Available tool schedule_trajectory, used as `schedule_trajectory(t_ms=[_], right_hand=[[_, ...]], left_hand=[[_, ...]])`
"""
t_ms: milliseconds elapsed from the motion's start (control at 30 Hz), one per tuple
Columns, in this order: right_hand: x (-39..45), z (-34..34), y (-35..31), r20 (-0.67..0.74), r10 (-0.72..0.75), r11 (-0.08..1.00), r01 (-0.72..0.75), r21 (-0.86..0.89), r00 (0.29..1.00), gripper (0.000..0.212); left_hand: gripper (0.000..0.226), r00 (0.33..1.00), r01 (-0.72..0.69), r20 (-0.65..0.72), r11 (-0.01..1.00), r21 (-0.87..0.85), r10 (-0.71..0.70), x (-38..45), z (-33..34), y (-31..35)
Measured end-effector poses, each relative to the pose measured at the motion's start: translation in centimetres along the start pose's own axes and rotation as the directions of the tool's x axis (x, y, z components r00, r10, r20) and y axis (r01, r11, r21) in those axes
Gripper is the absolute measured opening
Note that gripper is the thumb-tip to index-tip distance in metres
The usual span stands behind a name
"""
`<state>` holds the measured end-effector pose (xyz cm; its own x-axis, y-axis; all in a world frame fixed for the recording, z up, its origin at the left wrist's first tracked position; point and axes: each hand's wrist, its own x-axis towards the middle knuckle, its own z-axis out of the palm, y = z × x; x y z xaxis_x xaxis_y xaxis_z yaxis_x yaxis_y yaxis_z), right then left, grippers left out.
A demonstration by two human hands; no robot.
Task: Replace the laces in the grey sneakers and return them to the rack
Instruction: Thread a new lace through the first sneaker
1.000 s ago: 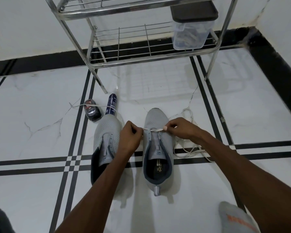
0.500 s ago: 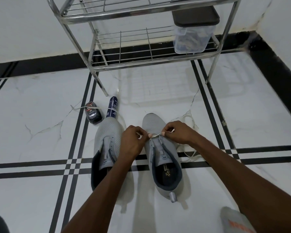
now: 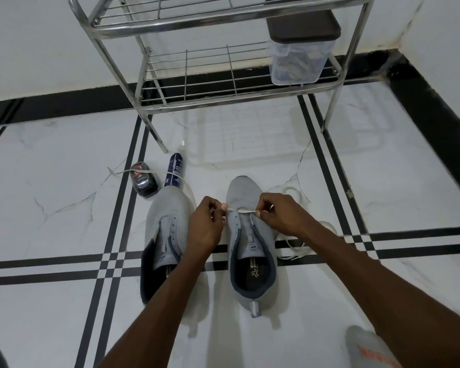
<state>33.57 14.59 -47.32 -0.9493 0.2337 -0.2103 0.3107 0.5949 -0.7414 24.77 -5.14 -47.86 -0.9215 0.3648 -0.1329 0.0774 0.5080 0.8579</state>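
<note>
Two grey sneakers stand side by side on the white floor, toes toward the rack. The left sneaker has no lace in its eyelets. Across the front eyelets of the right sneaker runs a white lace, stretched tight between my hands. My left hand pinches one end of it, and my right hand pinches the other. More white lace lies loose on the floor to the right of that shoe. The steel wire rack stands just beyond the shoes.
A clear plastic box with a dark lid sits on the rack's lower shelf at the right. A blue spray can and a small dark polish container lie by the left sneaker's toe, a lace strand across them. A grey slipper shows at bottom right.
The view has shifted slightly, so the shoes sit lower in the frame. Both hands stay on the lace at the right sneaker's front eyelets, with the lace pulled tighter between them.
</note>
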Motion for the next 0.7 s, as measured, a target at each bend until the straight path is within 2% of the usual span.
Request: schedule_trajectory(t_ms=[100, 233, 300, 400, 500, 567, 667, 700], right_hand=[[-0.4, 0.1, -0.3, -0.062, -0.028, 0.993, 0.020, -0.115, 0.998, 0.003], [-0.3, 0.2, -0.6, -0.081, -0.055, 0.981, 0.039, -0.191, 0.995, 0.003], [-0.1, 0.2, -0.4, -0.059, -0.044, 0.983, 0.033, -0.178, 0.997, 0.004], [0.4, -0.1, -0.1, -0.032, 0.003, 0.993, -0.006, -0.115, 0.999, 0.006], [0.6, -0.5, 0.1, -0.019, 0.033, 0.997, -0.034, -0.074, 0.999, 0.006], [0.8, -0.6, 0.3, 0.006, 0.048, 0.996, -0.047, -0.071, 0.999, 0.005], [0.9, -1.0, 0.3, 0.057, 0.062, 0.996, -0.059, -0.068, 0.996, 0.007], [0.9, -1.4, 0.1, 0.080, 0.069, 0.996, -0.064, -0.065, 0.994, 0.008]], left_hand=[[0.017, 0.995, -0.093, 0.041, 0.995, 0.043, 0.091, -0.1, -0.2, 0.1], [0.013, 0.983, -0.181, 0.011, 0.942, 0.283, 0.185, 0.2, 0.1, -0.1], [0.012, 0.986, -0.165, -0.001, 0.964, 0.209, 0.169, 0.1, 0.5, -0.3], [0.009, 0.999, 0.008, -0.031, 0.999, -0.054, -0.010, 0.1, 0.6, 0.0], [0.013, 0.987, 0.157, 0.015, 0.942, -0.297, -0.160, 0.0, 0.5, 0.6], [0.012, 0.990, 0.139, 0.027, 0.945, -0.297, -0.137, 0.0, 0.3, 0.8], [0.001, 0.999, 0.043, -0.007, 0.990, -0.133, -0.045, 0.3, 0.2, 0.5], [0.006, 1.000, 0.022, -0.018, 0.996, -0.091, -0.024, 0.5, 0.1, 0.5]])
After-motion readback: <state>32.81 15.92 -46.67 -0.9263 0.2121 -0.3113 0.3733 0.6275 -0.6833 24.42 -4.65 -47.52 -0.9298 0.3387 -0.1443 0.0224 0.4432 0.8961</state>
